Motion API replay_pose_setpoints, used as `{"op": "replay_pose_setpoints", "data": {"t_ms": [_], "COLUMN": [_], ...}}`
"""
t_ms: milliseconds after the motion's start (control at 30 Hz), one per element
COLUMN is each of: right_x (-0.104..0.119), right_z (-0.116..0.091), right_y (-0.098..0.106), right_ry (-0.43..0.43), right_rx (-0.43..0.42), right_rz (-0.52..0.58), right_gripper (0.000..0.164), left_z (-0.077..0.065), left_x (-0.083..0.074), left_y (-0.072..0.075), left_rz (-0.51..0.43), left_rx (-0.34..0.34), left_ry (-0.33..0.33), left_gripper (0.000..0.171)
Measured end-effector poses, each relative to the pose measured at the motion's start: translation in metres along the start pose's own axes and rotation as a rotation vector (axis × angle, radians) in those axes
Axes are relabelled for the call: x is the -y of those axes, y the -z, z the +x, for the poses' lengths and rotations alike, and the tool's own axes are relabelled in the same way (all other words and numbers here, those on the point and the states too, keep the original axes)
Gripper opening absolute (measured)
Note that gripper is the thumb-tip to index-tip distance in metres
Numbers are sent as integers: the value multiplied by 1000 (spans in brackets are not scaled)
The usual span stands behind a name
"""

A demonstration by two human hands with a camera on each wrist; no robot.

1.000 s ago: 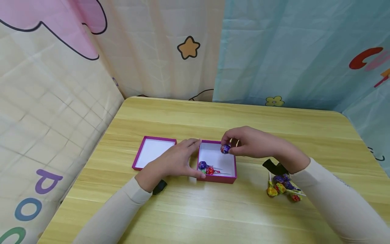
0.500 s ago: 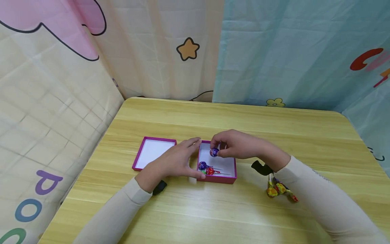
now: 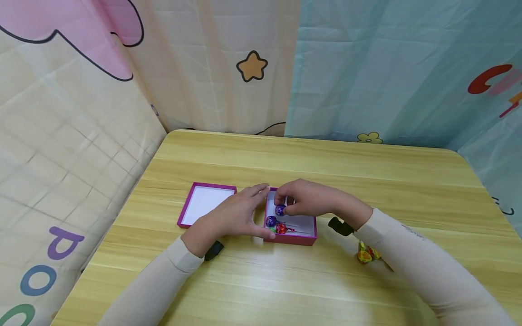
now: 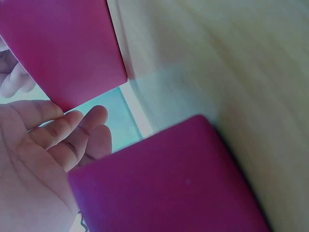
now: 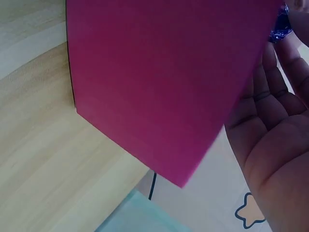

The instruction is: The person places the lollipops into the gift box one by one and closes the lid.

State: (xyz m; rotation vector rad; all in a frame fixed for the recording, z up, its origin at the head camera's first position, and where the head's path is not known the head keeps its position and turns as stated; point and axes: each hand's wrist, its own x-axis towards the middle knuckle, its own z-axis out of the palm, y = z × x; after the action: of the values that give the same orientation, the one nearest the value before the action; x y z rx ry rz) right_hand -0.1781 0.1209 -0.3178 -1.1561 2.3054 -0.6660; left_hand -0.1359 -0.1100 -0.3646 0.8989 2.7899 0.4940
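A magenta box [image 3: 291,240] with a white inside stands on the table, holding a purple lollipop [image 3: 271,221], a red lollipop [image 3: 281,228] and a bit of green wrapper [image 3: 272,230]. My right hand [image 3: 307,198] reaches in over its far part and pinches another purple-wrapped lollipop [image 3: 279,210] between fingers and thumb; its stick is hidden. In the right wrist view, the box wall [image 5: 164,72] covers much of this lollipop [image 5: 281,24]. My left hand [image 3: 238,213] spans the box's left side, thumb by the near corner, fingertips touching the far corner.
The magenta lid [image 3: 208,203], white inside up, lies left of the box, partly behind my left hand. Several lollipops [image 3: 364,254] lie on the table [image 3: 326,290] at the right, partly hidden by my right sleeve [image 3: 424,258]. Printed curtains [image 3: 212,90] hang behind.
My right hand has carried the purple lollipop left and nearer, from the box's far right part toward the other lollipops. The left hand stays put.
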Motion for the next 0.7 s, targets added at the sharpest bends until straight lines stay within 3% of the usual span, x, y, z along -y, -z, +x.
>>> {"op": "replay_pose_setpoints", "data": {"t_ms": [700], "right_x": [-5], "right_z": [12], "right_y": [-14], "right_ry": [-73], "right_rx": [21], "right_rz": [-139], "right_gripper": [7], "left_z": [0], "left_x": [0], "left_y": [0], "left_rz": [-3], "left_rx": [-5], "left_ry": [-18], "left_gripper": [124]}}
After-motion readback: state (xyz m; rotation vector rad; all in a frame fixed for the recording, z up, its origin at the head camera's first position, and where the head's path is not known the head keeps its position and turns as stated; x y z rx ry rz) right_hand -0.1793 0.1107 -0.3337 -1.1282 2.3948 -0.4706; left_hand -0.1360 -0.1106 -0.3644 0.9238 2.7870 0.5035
